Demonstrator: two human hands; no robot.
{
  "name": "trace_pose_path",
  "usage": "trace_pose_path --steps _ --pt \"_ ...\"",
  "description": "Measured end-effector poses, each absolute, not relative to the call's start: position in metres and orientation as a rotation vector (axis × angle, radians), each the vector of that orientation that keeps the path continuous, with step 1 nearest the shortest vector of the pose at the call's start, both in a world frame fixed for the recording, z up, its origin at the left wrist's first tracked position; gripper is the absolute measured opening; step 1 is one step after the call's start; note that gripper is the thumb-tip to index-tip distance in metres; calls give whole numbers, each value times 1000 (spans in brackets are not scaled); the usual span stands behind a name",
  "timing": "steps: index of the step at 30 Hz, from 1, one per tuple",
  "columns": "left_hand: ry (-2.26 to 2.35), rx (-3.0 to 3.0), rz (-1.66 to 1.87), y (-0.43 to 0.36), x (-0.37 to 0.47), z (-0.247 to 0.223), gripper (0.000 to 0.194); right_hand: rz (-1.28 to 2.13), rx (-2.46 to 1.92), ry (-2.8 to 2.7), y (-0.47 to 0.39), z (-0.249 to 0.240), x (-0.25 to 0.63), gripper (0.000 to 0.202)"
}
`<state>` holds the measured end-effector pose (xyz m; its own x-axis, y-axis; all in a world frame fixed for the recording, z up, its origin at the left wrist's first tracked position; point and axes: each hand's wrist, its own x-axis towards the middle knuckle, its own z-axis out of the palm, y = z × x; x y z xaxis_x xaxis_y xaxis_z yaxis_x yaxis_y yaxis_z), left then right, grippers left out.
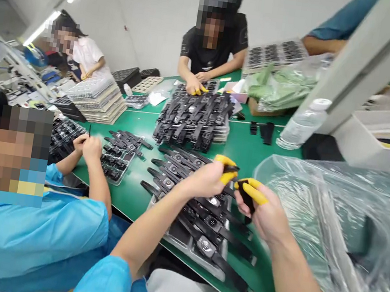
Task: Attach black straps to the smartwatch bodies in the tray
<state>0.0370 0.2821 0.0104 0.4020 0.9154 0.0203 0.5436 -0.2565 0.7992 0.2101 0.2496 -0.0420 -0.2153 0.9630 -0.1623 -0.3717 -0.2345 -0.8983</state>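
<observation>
Both my hands wear yellow finger covers and meet above a clear tray (220, 265) of black smartwatches. My left hand (208, 179) pinches a small dark piece, probably part of a watch. In my right hand (267, 212), thumb and fingers are closed on a black watch strap (246, 198), which hangs toward the palm. Whether the two pieces are joined is too small to tell. Beneath them, several watches (205, 246) lie in slanted rows with their sensor backs up, their straps reaching past the tray's edges.
A clear plastic bag (328, 232) spreads along the right. Beyond it stand a water bottle (303, 125) and a white bin (388, 139). Across the green table (246, 143), a co-worker in black handles a pile of watches (193, 117). At left, a co-worker in blue sits beside another tray (115, 166).
</observation>
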Motion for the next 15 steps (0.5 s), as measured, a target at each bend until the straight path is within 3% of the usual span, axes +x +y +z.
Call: trace_pose_path --steps 6,10,15 --pt "1071 2249 571 281 42 -22 61 1641 -1090 -1151 244 -37 218 55" --pt "1019 2293 586 275 38 -17 62 1738 -1103 -1183 239 -23 221 64" --pt "1033 2240 614 272 39 -15 58 1811 -1108 -954 239 -17 219 59"
